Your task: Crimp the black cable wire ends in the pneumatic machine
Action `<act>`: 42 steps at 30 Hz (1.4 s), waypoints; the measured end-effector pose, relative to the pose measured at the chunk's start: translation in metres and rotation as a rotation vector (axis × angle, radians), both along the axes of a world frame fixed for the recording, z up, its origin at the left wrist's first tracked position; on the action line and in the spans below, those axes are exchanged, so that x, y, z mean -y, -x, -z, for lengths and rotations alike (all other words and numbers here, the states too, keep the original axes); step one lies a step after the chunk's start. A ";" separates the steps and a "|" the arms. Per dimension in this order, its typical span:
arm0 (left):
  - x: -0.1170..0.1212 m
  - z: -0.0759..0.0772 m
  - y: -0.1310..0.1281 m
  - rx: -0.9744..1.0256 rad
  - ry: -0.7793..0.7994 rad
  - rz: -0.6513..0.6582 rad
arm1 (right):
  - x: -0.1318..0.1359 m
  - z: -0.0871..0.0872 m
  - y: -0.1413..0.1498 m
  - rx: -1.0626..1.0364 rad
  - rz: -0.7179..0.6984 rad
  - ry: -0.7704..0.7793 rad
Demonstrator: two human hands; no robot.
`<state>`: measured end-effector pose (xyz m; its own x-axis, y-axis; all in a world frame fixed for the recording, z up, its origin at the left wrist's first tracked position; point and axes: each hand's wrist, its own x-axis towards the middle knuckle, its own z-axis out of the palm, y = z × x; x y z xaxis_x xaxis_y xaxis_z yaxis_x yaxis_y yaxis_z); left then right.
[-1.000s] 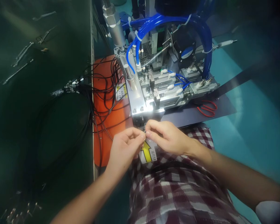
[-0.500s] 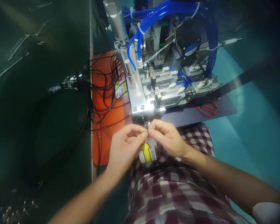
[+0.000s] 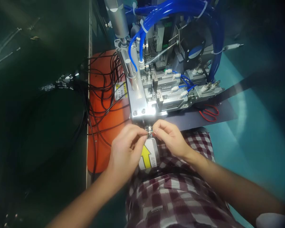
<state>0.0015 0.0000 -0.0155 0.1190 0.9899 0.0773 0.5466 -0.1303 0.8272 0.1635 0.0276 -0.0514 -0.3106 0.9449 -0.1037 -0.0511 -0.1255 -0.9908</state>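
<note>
My left hand (image 3: 127, 144) is closed in a pinch in front of the machine (image 3: 139, 101), thumb against forefinger. Facing it, my right hand (image 3: 169, 136) pinches too, its fingertips a small gap away. Thin wires (image 3: 150, 133) show in that gap, with specks of green and red beside the right fingertips; their ends are hidden by the fingers. A black cable (image 3: 101, 137) runs over the orange base toward my left hand and passes out of sight behind it. Below the fingertips lies a white plate with a yellow arrow (image 3: 146, 157).
Several black cables with shiny ends (image 3: 67, 79) lie across the dark surface at left and the orange base (image 3: 98, 117). Blue air tubes (image 3: 175, 8) arch above the machine. Red-handled scissors (image 3: 210, 113) rest on the dark plate at right.
My fingertips have drawn slightly apart, so the wires between them show more. The left hand has shifted a little left. The whole view has moved slightly.
</note>
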 end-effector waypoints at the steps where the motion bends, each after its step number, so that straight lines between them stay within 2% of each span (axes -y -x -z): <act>1: -0.001 0.003 0.000 -0.079 -0.101 0.031 | -0.002 0.003 0.000 0.014 0.009 0.000; 4: -0.007 0.013 0.002 -0.191 -0.245 0.102 | -0.006 0.012 0.001 0.046 0.042 -0.021; 9: -0.012 0.023 0.004 -0.209 -0.227 0.120 | -0.008 0.021 0.003 0.053 0.082 -0.034; 15: -0.012 0.024 0.003 -0.246 -0.258 0.105 | -0.006 0.024 0.003 0.063 0.093 -0.046; 28: -0.012 0.026 0.003 -0.259 -0.317 0.111 | -0.006 0.025 0.004 0.076 0.088 -0.067; 42: -0.011 0.028 0.004 -0.249 -0.328 0.111 | -0.006 0.013 0.007 0.069 0.134 0.078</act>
